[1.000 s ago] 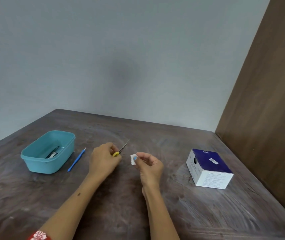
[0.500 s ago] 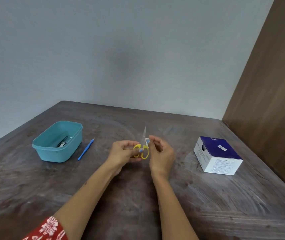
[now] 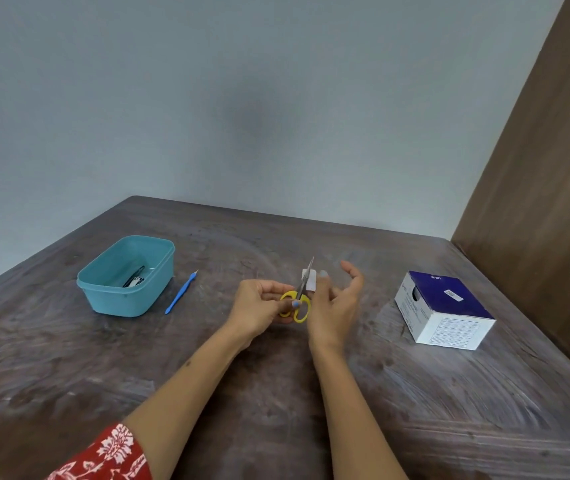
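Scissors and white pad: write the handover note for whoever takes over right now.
Left hand grips the yellow-handled scissors, blades together, pointing up and away.
Right hand pinches the white pad against the blades; other fingers spread.
Done: pad brought to the blades.
Left: probably wipe them, then set both down.
Teal tub with metal tools, blue stick and blue-and-white box sit on the table.

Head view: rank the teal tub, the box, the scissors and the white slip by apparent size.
1. the teal tub and the box, which look about equal, so unranked
2. the scissors
3. the white slip
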